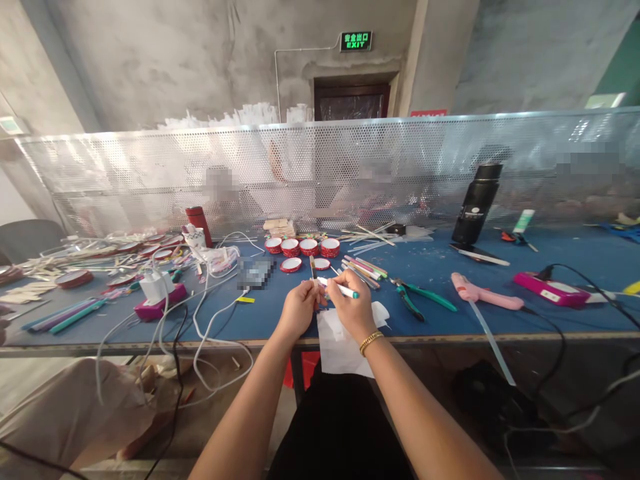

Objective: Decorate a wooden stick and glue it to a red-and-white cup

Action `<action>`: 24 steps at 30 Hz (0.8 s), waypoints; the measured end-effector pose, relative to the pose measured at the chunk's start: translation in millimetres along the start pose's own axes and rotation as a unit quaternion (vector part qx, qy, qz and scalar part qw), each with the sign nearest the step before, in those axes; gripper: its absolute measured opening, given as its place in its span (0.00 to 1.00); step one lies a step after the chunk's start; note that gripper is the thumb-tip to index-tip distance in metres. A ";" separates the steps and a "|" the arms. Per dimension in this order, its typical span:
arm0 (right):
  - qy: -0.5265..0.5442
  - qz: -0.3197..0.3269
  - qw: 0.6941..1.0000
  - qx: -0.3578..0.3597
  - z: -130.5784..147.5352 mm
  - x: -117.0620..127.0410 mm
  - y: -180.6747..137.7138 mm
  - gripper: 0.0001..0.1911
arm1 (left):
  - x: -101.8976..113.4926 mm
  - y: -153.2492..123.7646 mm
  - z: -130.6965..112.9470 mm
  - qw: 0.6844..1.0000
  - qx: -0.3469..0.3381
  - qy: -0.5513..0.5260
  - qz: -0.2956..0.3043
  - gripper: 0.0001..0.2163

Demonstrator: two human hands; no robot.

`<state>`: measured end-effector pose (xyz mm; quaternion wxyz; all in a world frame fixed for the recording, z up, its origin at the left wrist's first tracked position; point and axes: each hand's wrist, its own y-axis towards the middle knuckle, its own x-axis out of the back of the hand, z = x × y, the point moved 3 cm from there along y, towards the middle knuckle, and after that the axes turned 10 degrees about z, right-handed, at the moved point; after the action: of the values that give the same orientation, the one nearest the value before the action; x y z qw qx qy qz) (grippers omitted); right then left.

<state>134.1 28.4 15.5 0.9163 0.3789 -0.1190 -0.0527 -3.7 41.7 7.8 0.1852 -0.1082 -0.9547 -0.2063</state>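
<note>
while the left hand [299, 310] seemingly steadies a pinched brown wooden stick [313, 268], the right hand [351, 308] grips a slim white pen [344, 289].

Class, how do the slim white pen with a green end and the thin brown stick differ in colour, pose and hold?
The slim white pen has a green end, while the thin brown stick looks brown where it shows. The pen slants sideways; the stick points up and away from the person. The right hand holds the pen; the left hand holds the stick. Both are slender.
</note>
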 end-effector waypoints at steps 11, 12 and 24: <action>0.004 -0.007 1.000 0.002 -1.0 0.1 -0.4 0.10 | -0.2 0.3 1.1 1.000 0.000 -0.010 0.002 0.13; 0.002 -0.012 1.000 0.001 -1.5 0.4 -0.6 0.10 | -0.2 0.3 1.2 1.000 0.000 -0.011 0.002 0.12; -0.004 -0.015 1.000 0.004 -3.2 -0.5 -0.4 0.10 | -0.2 -0.4 -2.5 1.000 0.005 -0.009 0.001 0.13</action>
<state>134.5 30.4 12.9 0.9136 0.3836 -0.1173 -0.0672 -2.8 40.2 9.6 0.1777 -0.1097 -0.9573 -0.2001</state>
